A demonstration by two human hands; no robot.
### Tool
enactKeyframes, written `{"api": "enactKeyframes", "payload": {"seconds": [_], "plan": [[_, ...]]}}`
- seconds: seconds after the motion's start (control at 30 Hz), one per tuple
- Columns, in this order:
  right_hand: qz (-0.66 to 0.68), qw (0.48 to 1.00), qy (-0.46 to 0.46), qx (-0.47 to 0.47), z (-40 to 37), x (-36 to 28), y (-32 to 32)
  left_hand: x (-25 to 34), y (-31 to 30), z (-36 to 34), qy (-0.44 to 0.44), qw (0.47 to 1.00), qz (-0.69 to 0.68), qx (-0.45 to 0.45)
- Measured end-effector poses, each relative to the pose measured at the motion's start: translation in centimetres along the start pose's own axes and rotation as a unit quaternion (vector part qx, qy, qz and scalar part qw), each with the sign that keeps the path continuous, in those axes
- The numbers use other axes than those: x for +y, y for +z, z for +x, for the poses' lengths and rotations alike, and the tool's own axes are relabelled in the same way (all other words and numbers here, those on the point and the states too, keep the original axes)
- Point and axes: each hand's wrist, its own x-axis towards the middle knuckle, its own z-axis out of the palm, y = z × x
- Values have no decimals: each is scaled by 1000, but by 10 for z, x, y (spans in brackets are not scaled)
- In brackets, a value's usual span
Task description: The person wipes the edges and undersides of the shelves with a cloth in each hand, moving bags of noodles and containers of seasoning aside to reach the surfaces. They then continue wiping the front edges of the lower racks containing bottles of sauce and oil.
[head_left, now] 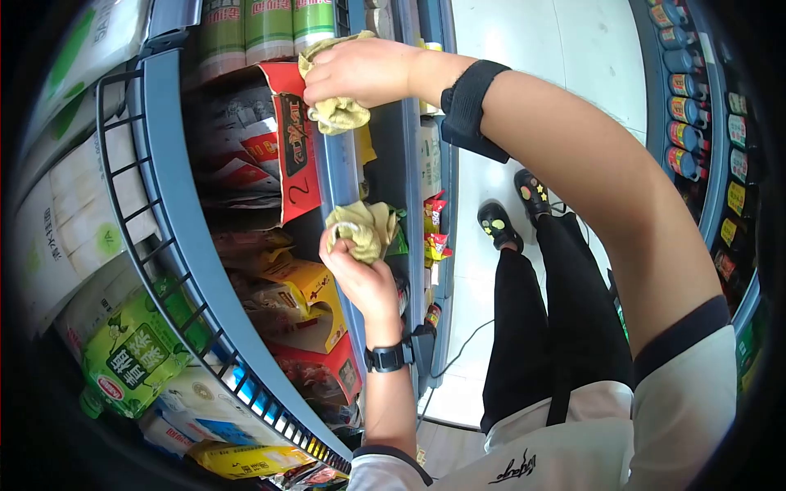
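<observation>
My right hand (364, 72) is closed around a crumpled yellowish cloth (338, 116), which rests at the clear front strip (337, 168) of a shelf. Closer to my body, my left hand (367, 282) grips a second bunched yellowish cloth (364, 227) against the same shelf edge. Between and behind them stands a red open-front carton (296, 155) of packets, marked with a handwritten 2. Beside my left wrist is a yellow carton (315, 286) of packaged goods.
Green-and-white cans (268, 29) stand at the shelf's far end. A black wire guard (147, 213) borders an upper shelf with a green bottle (135, 352) and white packs. Across the tiled aisle (565, 74), bottles (684, 110) line another shelf. A dark cable (467, 340) hangs near my left wrist.
</observation>
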Motion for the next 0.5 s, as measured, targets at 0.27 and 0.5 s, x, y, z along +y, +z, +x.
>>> {"api": "enactKeyframes", "payload": {"seconds": [0.27,0.5], "plan": [[229,957,175,26,6,24,-29,-10,-34,-104,-114,984,-66,-117],[-99,978,47,175,-20,-12,-62,-11,-47,-159,-211,968,-113,-78]]}}
